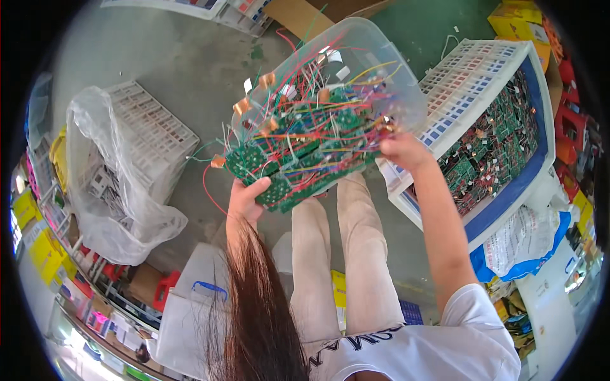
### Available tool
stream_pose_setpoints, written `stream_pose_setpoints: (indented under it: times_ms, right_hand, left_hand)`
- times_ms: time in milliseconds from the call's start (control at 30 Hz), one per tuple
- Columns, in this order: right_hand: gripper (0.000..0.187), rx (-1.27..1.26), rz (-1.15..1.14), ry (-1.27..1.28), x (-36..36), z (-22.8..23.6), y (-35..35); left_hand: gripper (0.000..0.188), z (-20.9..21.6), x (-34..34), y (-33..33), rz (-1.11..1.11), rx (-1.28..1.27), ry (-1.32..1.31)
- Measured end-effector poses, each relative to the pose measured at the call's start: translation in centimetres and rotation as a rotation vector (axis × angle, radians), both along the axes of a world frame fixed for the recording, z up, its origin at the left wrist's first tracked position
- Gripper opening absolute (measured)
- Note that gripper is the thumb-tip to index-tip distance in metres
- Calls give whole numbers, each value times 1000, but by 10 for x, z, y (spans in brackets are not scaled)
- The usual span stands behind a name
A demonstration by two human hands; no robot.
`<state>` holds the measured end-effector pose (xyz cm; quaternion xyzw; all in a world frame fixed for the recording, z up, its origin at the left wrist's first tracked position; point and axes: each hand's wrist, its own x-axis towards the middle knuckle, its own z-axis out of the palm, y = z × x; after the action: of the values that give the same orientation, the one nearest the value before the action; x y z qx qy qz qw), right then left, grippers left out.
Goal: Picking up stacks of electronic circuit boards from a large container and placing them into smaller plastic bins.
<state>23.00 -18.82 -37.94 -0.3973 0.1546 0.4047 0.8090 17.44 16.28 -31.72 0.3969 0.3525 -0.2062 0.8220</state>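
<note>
Viewing remotely through the head camera. I have both arms in frame, coming up from the lower edge, bare-handed.

Clear plastic tub at upper centre of the frame, held up, tilted, above the wearer's light trousers. Heaped in it: green circuit boards trailing red, yellow, white and green wires, with copper-coloured pieces along the heap's left side.

Left grip: clamped on the circuit boards at the heap's lower left corner, thumb on top. I cannot tell whether its fingers, hidden below, also bear on the tub.

Right grip: clamped on the tub's right side, thumb uppermost, remaining fingers mostly out of my sight.

Right of frame: white plastic crate with a blue inner edge, standing tilted, filled with more boards. Just below it, a blue-and-white sack.

Left of frame: white slatted crate, a translucent plastic bag over its near side. Lower left: pale bin with a blue handle. Upper centre: cardboard box on the grey-green floor.
</note>
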Motion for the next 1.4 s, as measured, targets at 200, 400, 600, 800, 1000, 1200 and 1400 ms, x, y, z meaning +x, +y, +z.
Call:
stream_pose_setpoints:
  times_ms: [200,400,600,800,1000,1200,1400]
  right_hand:
    - [51,-198,11,-38,32,9,58]
    - [47,-149,31,-24,18,-6,57]
    - [90,-1052,648,-340,82,2,-34]
    - [94,-665,758,-1074,124,49,79]
    - [68,-222,849,-183,116,15,87]
    - [56,-178,507,-61,99,-15,86]
    - [50,-406,437,-236,82,-29,105]
  left_hand:
    - [51,-21,10,6,70,-15,-46]
    - [42,-21,15,10,35,98,21]
    - [44,-29,26,22,-167,163,30]
    - [48,-23,80,-5,-551,134,-3]
    - [82,-46,94,9,-315,-286,-231]
    - [52,-76,-7,-24,55,-398,-96]
    - [32,-79,10,-90,273,225,44]
